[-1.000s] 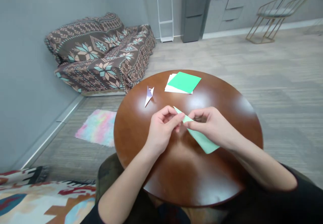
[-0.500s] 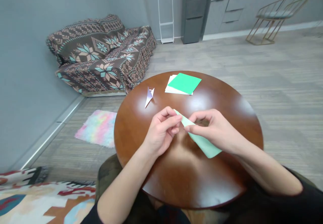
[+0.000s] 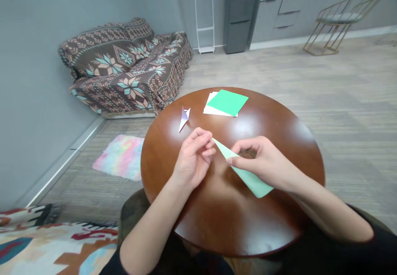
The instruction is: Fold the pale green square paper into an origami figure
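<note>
A pale green sheet of folded paper, narrow and pointed at its far left end, is held above the round brown table. My left hand is closed, its thumb and forefinger pinching the paper's pointed tip. Midway along the paper, my right hand grips it between thumb and fingers. The right hand covers part of the paper's upper edge. Beyond my left hand stands a small folded purple-and-white paper piece.
A bright green square sheet lies over white sheets at the table's far side. A couch with a patterned cover stands behind to the left, near a fluffy pastel rug. A gold-framed chair is far right.
My left hand has shifted slightly left to the very tip of the paper, uncovering more of its narrow end. My right hand keeps its grip almost in place.
</note>
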Action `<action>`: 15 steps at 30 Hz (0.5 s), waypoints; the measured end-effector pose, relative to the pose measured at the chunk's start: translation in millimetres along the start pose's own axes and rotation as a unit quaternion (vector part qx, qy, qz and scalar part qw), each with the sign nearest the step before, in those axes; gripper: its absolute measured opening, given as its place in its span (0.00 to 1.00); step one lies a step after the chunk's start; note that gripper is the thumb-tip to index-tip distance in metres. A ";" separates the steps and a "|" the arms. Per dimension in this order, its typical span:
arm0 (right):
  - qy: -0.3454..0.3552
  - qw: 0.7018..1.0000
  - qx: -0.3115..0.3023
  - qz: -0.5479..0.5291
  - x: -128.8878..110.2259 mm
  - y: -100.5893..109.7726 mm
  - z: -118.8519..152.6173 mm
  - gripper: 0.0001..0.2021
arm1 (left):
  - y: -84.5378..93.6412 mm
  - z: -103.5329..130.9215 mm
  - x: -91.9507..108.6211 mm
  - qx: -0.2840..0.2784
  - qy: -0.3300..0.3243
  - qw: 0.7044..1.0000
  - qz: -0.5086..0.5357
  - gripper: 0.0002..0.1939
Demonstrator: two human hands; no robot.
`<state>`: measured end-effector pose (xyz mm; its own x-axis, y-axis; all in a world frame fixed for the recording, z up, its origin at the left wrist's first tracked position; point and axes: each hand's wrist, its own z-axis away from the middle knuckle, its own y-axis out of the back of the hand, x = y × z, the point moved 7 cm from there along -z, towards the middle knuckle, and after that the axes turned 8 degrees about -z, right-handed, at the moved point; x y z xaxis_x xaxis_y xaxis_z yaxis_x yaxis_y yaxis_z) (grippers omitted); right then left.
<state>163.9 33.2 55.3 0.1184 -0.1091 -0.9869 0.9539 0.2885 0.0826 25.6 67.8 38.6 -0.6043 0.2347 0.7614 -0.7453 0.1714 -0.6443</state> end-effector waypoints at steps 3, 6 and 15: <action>0.010 1.000 0.005 0.003 -1.1 1.2 0.2 0.08 | -0.3 2.0 0.6 -0.006 -0.004 1.000 -0.025 0.07; 0.022 1.000 0.013 0.009 -2.5 2.6 0.7 0.08 | -3.7 4.6 -4.0 -0.031 0.009 0.996 -0.080 0.08; 0.048 0.996 0.035 0.062 -7.7 3.3 6.3 0.05 | -6.7 5.0 -3.6 -0.028 -0.021 0.994 -0.106 0.07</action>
<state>167.8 29.0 64.1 0.2121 0.0161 -0.9771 0.9511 0.2264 0.2102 31.4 61.0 40.5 -0.4479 0.1485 0.8817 -0.8405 0.2662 -0.4718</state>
